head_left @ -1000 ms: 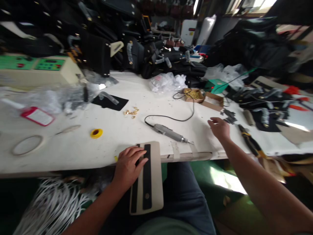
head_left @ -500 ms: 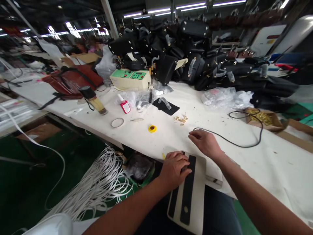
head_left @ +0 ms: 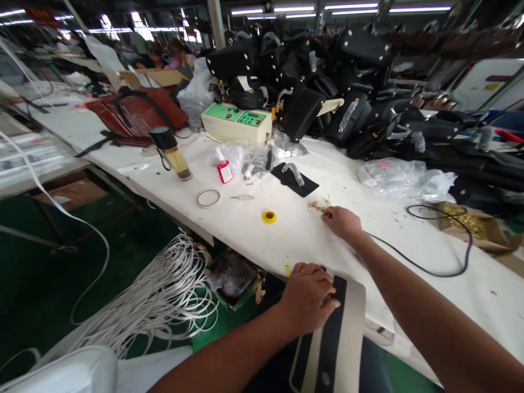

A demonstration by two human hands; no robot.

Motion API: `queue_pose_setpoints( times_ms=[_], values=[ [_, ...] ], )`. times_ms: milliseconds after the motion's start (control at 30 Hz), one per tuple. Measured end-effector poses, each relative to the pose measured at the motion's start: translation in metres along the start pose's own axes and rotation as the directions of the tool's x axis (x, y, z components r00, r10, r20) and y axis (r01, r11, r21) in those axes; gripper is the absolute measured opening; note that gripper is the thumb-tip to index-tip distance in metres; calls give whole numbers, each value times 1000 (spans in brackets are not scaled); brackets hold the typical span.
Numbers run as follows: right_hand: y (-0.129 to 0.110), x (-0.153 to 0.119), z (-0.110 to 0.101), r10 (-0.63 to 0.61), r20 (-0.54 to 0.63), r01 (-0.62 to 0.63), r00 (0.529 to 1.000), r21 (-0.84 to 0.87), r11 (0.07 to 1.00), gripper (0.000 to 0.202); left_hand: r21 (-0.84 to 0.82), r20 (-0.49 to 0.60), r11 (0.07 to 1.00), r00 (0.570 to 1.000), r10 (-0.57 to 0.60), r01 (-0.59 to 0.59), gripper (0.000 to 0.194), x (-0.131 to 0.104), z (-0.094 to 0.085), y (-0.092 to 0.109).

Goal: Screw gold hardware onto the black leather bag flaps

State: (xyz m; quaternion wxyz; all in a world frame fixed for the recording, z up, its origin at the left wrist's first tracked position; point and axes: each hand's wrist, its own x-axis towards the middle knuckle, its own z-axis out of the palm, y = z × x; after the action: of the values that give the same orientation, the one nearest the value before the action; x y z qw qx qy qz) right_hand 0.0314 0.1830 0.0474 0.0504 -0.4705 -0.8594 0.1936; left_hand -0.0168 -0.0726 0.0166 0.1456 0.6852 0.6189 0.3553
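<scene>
Your left hand (head_left: pixel 308 297) lies flat, fingers spread, on a beige panel with black strips (head_left: pixel 338 338) at the white worktop (head_left: pixel 286 234) edge. Your right hand (head_left: pixel 341 222), fingers curled, touches small gold fittings (head_left: pixel 318 205) farther back.

Observed on the white worktable (head_left: pixel 286 240): a yellow tape roll (head_left: pixel 269 217), a pale tape ring (head_left: pixel 208 198), a red-labelled white bottle (head_left: pixel 224 170), a dark-capped glass jar of amber liquid (head_left: pixel 172 153), and a cream control box with a green panel (head_left: pixel 237 122), set beside crumpled clear plastic (head_left: pixel 254 159). Further right, a black cable (head_left: pixel 426 267) looping to a cardboard box of brass hardware (head_left: pixel 470 222), clear plastic bags (head_left: pixel 405 177) near it, and black handbags (head_left: pixel 327 82) heaped along the far edge. Below the near edge, white cords (head_left: pixel 164 305) bundled over green floor (head_left: pixel 61 273); a brown bag (head_left: pixel 135 112) lying far left.
</scene>
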Motion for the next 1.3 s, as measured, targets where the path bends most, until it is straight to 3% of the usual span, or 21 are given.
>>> queue_pose_setpoints(
  times_ms=[133,200,233,300,367,400,500,600,700,833,933,1100,1300],
  values=[
    [-7,-11,-1,1,21,-4,1000,160,987,21,-7,10,1000,1000,6,-6,12,3,-1,-3],
    [-15,-26,0,-23,68,-3,997,352,936,24,-19,-4,1000,1000,9,-9,12,2,1,-4],
    [-20,-35,1,-33,103,-25,994,513,858,25,-24,-12,1000,1000,7,-7,12,2,1,-5],
    [-28,-57,1,-58,189,-128,980,831,541,26,-31,-24,1000,1000,3,-4,11,2,2,-6],
    [-35,-81,-1,-109,264,-245,958,956,163,31,-35,-25,999,1000,3,-4,11,2,1,-5],
    [-38,-93,-2,-141,286,-282,948,958,47,32,-33,-18,999,1000,2,-3,11,2,1,-4],
    [-44,-121,-8,-219,285,-323,933,933,-162,28,-1,20,1000,1000,-17,17,9,5,-3,-2],
    [-44,-136,-11,-231,270,-326,935,911,-252,24,21,26,999,999,-33,33,6,7,-6,1],
    [-33,-142,-8,-166,269,-299,949,934,-195,27,-2,-29,998,998,-61,61,8,9,-7,4],
    [-12,-157,3,-37,228,-228,973,974,-8,31,-101,-117,984,980,-161,150,17,10,-7,7],
    [1,-177,10,33,190,-193,981,975,113,33,-97,-114,983,980,-164,153,21,9,-7,9],
    [10,-200,18,117,131,-168,985,891,422,39,-2,-126,991,983,-136,137,24,8,-5,11],
    [11,-201,31,109,-13,-70,994,690,721,40,47,-136,989,982,-129,137,23,6,2,7]
  ],
)
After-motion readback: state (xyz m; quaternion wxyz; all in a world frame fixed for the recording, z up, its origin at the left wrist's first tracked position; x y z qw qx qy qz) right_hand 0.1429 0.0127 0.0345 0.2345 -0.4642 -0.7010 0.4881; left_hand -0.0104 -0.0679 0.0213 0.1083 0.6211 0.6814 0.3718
